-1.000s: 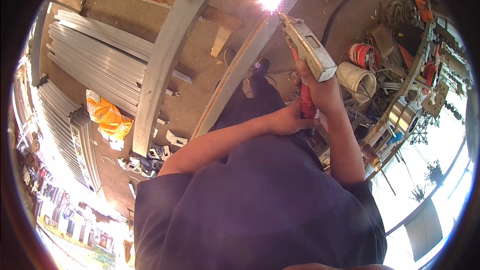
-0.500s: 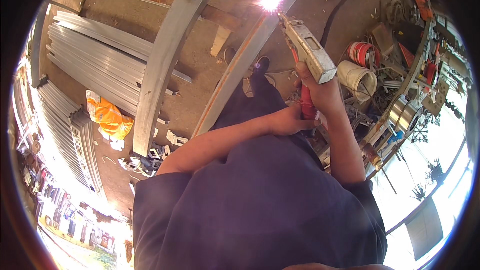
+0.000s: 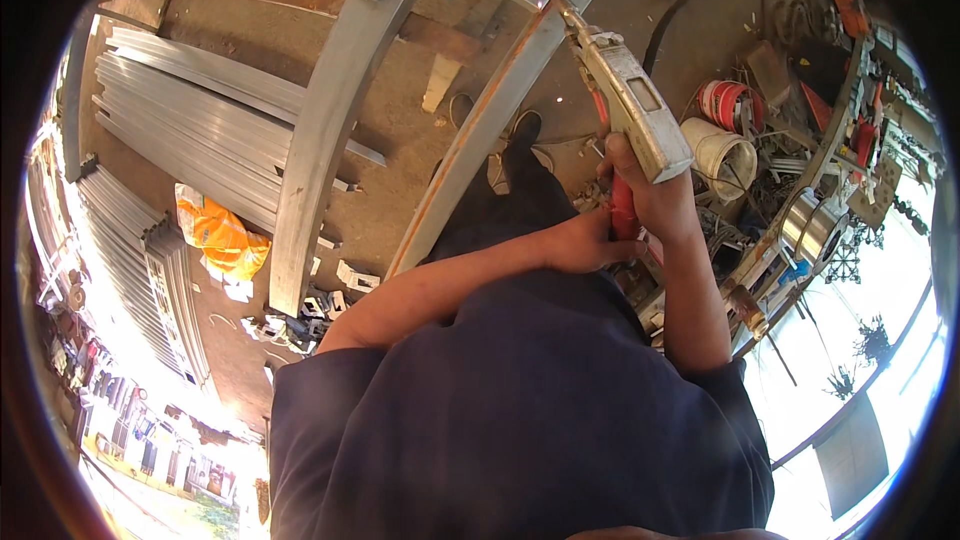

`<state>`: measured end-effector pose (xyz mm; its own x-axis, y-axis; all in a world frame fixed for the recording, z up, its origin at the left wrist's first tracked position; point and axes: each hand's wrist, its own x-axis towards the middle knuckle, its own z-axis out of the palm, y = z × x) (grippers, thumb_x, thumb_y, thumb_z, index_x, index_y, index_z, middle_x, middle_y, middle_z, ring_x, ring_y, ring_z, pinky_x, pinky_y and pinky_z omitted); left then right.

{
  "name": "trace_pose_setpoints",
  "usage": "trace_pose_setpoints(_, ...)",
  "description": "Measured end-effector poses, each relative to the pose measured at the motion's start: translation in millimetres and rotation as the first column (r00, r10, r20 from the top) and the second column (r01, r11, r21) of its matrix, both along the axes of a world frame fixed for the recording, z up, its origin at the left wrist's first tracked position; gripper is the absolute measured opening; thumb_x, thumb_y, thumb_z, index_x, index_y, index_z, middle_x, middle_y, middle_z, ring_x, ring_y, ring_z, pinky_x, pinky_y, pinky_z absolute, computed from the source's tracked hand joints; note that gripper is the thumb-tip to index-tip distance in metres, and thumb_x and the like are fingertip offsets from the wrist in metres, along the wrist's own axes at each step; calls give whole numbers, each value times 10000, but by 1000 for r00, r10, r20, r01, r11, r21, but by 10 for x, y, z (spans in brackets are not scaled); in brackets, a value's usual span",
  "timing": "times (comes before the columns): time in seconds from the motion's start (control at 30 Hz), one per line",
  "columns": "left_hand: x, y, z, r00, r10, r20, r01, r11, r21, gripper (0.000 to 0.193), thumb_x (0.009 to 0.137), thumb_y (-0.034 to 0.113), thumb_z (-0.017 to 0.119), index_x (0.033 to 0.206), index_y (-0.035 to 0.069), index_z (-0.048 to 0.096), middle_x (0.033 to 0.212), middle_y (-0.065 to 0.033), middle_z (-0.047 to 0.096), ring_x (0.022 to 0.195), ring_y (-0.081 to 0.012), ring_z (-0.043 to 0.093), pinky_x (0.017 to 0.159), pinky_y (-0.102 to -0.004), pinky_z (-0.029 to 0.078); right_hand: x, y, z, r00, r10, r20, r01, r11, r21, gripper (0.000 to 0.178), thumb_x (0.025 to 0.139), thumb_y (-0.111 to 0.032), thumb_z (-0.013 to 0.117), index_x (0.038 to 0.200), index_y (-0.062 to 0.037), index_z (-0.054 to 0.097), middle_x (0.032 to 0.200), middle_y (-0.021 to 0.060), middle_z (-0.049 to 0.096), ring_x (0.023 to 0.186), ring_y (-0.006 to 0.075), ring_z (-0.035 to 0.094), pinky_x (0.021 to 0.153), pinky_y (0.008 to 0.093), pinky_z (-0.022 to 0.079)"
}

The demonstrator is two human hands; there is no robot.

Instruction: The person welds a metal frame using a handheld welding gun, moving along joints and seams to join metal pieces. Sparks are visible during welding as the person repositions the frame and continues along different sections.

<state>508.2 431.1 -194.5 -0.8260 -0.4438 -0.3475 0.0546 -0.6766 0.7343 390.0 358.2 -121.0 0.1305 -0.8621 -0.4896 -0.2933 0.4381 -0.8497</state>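
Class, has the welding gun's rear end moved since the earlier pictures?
Yes: the rear end of the welding gun has shifted slightly right and down, judged against the white bucket.

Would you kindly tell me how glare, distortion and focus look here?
Head view: white glare swallows detail at the lower left and right; head view: fisheye distortion seems to bow the left steel beam, and corners go black; head view: the welding torch looks reasonably sharp.

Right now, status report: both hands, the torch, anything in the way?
Right hand gripping welding torch, left hand on its red handle. Torch tip by steel joint, no arc showing. Nothing visibly blocking the tip.
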Motion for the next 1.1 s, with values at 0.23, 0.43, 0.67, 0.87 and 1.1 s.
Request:
trace_pose_setpoints(0.23, -99, 0, -143, 983, 166, -77, -170, 985, -44, 300, 1028, 282, 676, 1206, 59, 584, 1049, -86, 666, 1012, -195, 626, 941, -372, 507, 16, -218, -42, 1000, 4, -20, -2, 995, 101, 383, 1045, -300, 698, 1311, -34, 630, 1054, 21, 686, 808, 106, 649, 713, 281, 547)
trace_pose_setpoints(0.43, -105, -49, -163, 973, 211, -91, -212, 977, -1, 298, 1025, 289, 687, 1187, 58, 589, 1047, -87, 669, 1000, -187, 623, 928, -370, 501, 19, -285, -139, 1000, -5, 1, 5, 996, 85, 390, 1042, -329, 699, 1292, -37, 637, 1047, 21, 690, 808, 111, 649, 719, 283, 540)
trace_pose_setpoints(0.67, -162, -50, -221, 969, 244, -45, -245, 969, -25, 289, 1021, 294, 693, 1132, 40, 610, 948, -83, 678, 915, -180, 635, 848, -366, 518, -8, -373, -179, 1000, -20, 8, 19, 994, 110, 414, 1031, -366, 710, 1273, -38, 639, 1047, 31, 690, 789, 118, 645, 706, 284, 538)
trace_pose_setpoints(0.87, -96, -131, -113, 983, 181, 28, -181, 983, 2, 299, 1016, 293, 699, 1122, 28, 608, 957, -83, 683, 930, -168, 638, 850, -372, 521, -24, -410, -163, 1000, -12, 19, 10, 993, 114, 410, 1033, -369, 705, 1264, -36, 641, 1042, 29, 688, 787, 119, 652, 697, 284, 541)
trace_pose_setpoints(1.1, -114, -126, -141, 981, 192, 30, -192, 981, -15, 357, 1011, 302, 705, 1201, 23, 588, 993, -105, 696, 936, -193, 663, 876, -378, 535, -43, -447, -163, 1000, 17, 22, -19, 993, 120, 403, 1042, -369, 692, 1268, -39, 637, 1039, 24, 685, 781, 114, 652, 690, 280, 539)
